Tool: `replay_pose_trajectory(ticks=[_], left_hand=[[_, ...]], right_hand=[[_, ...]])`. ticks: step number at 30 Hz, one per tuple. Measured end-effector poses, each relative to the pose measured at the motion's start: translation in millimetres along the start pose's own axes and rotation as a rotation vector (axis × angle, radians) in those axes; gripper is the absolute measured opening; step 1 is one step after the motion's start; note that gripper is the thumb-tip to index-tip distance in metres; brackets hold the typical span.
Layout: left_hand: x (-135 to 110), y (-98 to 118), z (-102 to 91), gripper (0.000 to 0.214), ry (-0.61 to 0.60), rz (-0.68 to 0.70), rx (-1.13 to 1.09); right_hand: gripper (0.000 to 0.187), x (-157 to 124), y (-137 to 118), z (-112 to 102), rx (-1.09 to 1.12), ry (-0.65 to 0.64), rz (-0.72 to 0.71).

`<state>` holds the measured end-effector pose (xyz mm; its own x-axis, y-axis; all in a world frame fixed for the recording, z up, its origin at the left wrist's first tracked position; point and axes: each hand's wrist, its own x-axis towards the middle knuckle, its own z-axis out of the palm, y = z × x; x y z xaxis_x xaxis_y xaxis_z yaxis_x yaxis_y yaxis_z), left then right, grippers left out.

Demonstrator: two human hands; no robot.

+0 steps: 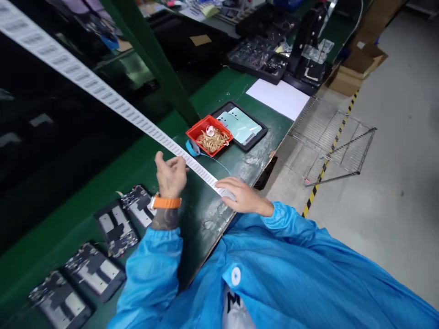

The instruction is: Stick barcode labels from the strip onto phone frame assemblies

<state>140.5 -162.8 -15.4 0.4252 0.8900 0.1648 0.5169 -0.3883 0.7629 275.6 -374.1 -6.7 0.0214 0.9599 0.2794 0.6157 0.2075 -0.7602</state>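
A long white strip of printed labels (103,93) runs from the upper left down to the green bench (212,210). My left hand (170,176), with an orange wristband, pinches the strip from the side, fingers closed on it. My right hand (240,195) lies flat with fingers stretched out, pressing the strip's near end onto the bench. Both sleeves are bright blue.
A red tray (195,132) of rubber bands and a black tray (258,132) with pale green phone backs sit beyond the hands. Several opened phone boards (116,228) lie at lower left. A green post (154,55), white paper (277,97), wire rack (329,137) and cardboard boxes (360,64) surround the area.
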Motion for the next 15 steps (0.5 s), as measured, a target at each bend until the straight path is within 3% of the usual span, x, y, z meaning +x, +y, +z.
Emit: replay_pose_trajectory(ticks=[2,5,8,10,12,15], left_hand=[[-45.9,-6.6,-13.4,0.069,0.025,0.054,0.013],[-137.9,-25.9,-42.1,0.064,0.059,0.072,0.230],[-239.6,-44.4,-71.6,0.059,0.171,-0.055,0.451],[-297.8,-46.7,-79.3,0.060,0.245,-0.147,0.557],[-331.8,-42.4,-75.6,0.057,0.294,-0.194,0.639],[-333.7,-39.6,-70.7,0.047,0.368,-0.273,0.682]], right_hand=[[0.045,-2.0,27.5,-2.8,-0.133,-0.005,0.018],[0.054,-2.1,48.9,-5.1,-0.270,-0.090,0.025],[0.058,-7.3,43.2,-0.5,-0.357,-0.130,-0.003],[0.063,-16.6,35.3,4.4,-0.404,-0.141,-0.080],[0.071,-22.4,37.5,5.7,-0.425,-0.151,-0.202],[0.081,-1.3,57.5,1.7,-0.396,-0.170,-0.397]])
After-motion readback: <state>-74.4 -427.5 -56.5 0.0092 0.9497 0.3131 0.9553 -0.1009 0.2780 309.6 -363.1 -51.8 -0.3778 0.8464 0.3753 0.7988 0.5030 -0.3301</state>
